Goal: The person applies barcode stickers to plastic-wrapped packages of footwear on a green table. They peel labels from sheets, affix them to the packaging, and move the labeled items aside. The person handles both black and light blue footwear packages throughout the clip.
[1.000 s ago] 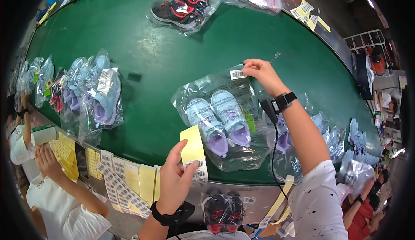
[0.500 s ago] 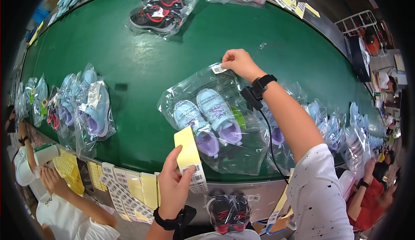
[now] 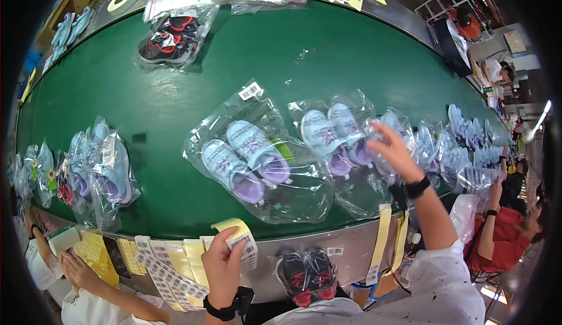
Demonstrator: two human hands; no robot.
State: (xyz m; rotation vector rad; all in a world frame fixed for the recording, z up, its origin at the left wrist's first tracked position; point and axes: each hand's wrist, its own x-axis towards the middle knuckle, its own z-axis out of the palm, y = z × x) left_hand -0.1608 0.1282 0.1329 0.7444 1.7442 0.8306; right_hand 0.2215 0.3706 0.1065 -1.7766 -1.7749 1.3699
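Note:
My left hand point(image 3: 221, 264) pinches a yellow strip of barcode labels point(image 3: 246, 244) just off the table's near edge. My right hand point(image 3: 395, 150), fingers apart and slightly blurred, hovers by a second bagged pair of light blue shoes point(image 3: 321, 130); I see nothing in it. In front of me a clear plastic bag point(image 3: 300, 205) lies flat. Inside it are light blue shoes with lilac insides point(image 3: 249, 142) and a green tag point(image 3: 284, 150). A white barcode label point(image 3: 250, 91) is on the bag's far corner.
Bagged black and red shoes point(image 3: 170, 40) lie on the green table point(image 3: 222, 61), far left. More bagged blue shoes point(image 3: 120, 167) stand left; others line the right. Label sheets point(image 3: 170, 266) hang at the near edge, beside bagged black shoes point(image 3: 305, 272). Co-workers sit on both sides.
My right hand has left the bag's label corner and moved right and nearer, its pinch now opened. The view has shifted right. My left hand keeps its label strip.

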